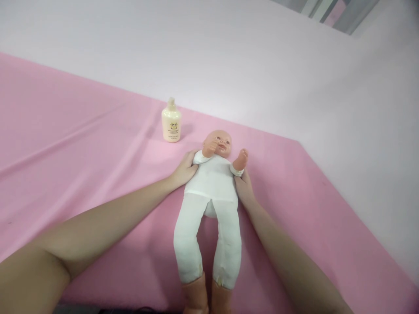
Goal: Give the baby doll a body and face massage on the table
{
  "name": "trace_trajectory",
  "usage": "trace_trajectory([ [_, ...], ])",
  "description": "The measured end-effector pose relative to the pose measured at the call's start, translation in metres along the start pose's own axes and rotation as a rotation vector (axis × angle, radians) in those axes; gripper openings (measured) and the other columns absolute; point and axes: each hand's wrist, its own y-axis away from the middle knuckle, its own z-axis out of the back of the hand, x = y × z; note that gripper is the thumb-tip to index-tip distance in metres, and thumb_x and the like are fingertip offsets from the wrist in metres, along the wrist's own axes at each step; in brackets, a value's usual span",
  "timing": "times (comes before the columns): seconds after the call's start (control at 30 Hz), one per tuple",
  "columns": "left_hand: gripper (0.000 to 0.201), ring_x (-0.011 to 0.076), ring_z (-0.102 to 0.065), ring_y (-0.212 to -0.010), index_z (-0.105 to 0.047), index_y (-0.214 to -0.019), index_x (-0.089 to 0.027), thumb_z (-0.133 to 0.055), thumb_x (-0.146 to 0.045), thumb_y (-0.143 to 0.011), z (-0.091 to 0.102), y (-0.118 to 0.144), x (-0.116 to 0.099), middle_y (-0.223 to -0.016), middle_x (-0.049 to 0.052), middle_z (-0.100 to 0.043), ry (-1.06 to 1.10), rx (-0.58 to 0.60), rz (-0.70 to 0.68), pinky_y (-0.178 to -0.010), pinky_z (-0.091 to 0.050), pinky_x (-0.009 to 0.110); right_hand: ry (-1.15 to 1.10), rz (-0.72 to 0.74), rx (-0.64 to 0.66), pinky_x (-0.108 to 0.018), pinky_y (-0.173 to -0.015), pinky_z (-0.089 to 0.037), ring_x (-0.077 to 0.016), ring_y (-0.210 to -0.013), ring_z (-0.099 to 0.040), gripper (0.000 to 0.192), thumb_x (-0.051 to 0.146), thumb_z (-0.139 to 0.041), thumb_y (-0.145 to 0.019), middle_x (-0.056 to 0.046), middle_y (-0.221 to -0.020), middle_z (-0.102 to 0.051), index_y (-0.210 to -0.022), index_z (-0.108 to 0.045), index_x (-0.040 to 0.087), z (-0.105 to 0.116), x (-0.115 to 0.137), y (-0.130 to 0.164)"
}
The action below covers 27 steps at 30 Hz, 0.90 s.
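Note:
A baby doll (212, 179) with a white cloth body and plastic head, hands and feet lies face up on the pink cloth, its head away from me. My left hand (185, 169) grips its side and upper arm on the left. On the opposite side, my right hand (245, 187) holds the doll under its other arm. Most of my fingers are hidden beneath or behind the doll. Both of the doll's arms are bent, with its hands raised near its head.
A cream pump bottle (171, 124) with dark print stands upright beyond the doll, to the left. The pink cloth (98, 144) has folds on the left and covers the table. Behind it is a pale white surface (196, 56); grey panels (353, 15) show at the top right.

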Motion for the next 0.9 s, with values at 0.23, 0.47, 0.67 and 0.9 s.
trace_trajectory([
  [0.23, 0.056, 0.0265, -0.043, -0.127, -0.043, -0.135, -0.025, -0.047, -0.013, -0.081, 0.0005, 0.0003, -0.0010, -0.136, 0.006, -0.049, -0.005, -0.002, -0.011, -0.111, -0.033, 0.049, 0.002, 0.006, -0.009, -0.043, -0.104, -0.041, -0.0234, -0.115, -0.056, 0.042, 0.029, -0.052, -0.082, -0.005, -0.126, -0.063, -0.123, -0.057, 0.023, -0.0004, 0.0038, 0.0007],
  [0.47, 0.056, 0.0268, -0.043, -0.127, -0.043, -0.136, -0.025, -0.047, -0.013, -0.081, -0.0004, -0.0001, 0.0016, -0.136, 0.006, -0.049, -0.011, -0.008, -0.003, -0.111, -0.033, 0.049, 0.003, -0.020, -0.015, -0.045, -0.103, -0.042, -0.0243, -0.116, -0.057, 0.042, 0.033, -0.052, -0.083, -0.005, -0.125, -0.064, -0.123, -0.057, 0.024, 0.0001, -0.0027, -0.0016],
  [0.67, 0.057, 0.0272, -0.042, -0.127, -0.043, -0.136, -0.025, -0.047, -0.013, -0.081, 0.0000, -0.0002, 0.0000, -0.137, 0.007, -0.049, -0.002, -0.006, -0.005, -0.111, -0.031, 0.049, 0.011, -0.005, -0.010, -0.045, -0.105, -0.040, -0.0241, -0.118, -0.055, 0.043, 0.030, -0.051, -0.083, -0.005, -0.127, -0.062, -0.125, -0.056, 0.024, 0.0004, -0.0012, -0.0012],
  [0.9, 0.056, 0.0273, -0.043, -0.126, -0.043, -0.136, -0.024, -0.047, -0.013, -0.081, 0.0010, -0.0009, -0.0012, -0.135, 0.007, -0.049, -0.007, 0.005, -0.005, -0.110, -0.033, 0.049, -0.003, 0.011, -0.011, -0.044, -0.104, -0.042, -0.0235, -0.116, -0.056, 0.040, 0.026, -0.050, -0.081, -0.005, -0.125, -0.063, -0.121, -0.057, 0.023, -0.0002, -0.0021, -0.0010],
])
